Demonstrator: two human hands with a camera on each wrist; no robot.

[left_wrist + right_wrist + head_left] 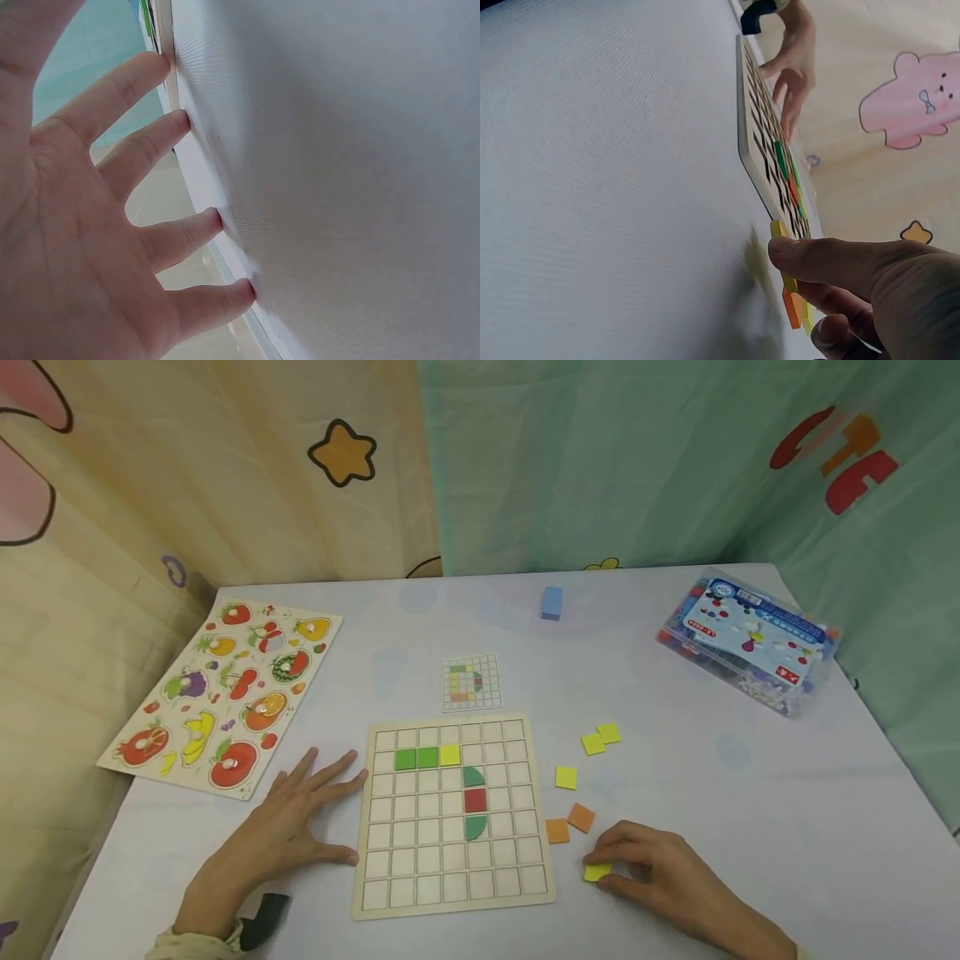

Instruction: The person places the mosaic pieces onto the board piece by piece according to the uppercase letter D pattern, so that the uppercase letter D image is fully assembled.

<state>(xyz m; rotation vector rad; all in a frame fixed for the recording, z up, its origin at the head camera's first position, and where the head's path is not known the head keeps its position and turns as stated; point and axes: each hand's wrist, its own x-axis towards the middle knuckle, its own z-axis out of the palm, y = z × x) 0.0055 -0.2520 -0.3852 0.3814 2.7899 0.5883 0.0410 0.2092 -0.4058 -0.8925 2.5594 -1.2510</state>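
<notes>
My right hand [660, 872] pinches a yellow square tile [597, 872] between thumb and fingers, to the right of a wooden grid board [454, 910]. In the right wrist view the same yellow tile [777, 229] shows under the thumb. My left hand [288, 827] lies with fingers spread, thumb and index finger at the board's left edge; in the left wrist view its fingertips [241, 291] touch the white cloth. Seated in the grid are two green squares [416, 759], a yellow square [449, 755], a red square [476, 800] and two teal rounded pieces [476, 827].
Several loose yellow tiles [566, 777] and two orange tiles [557, 831] lie right of the board. Behind it is a small pattern card [471, 683]. A blue block [552, 602], a fruit puzzle board [225, 702] and a clear plastic box [750, 639] stand farther out.
</notes>
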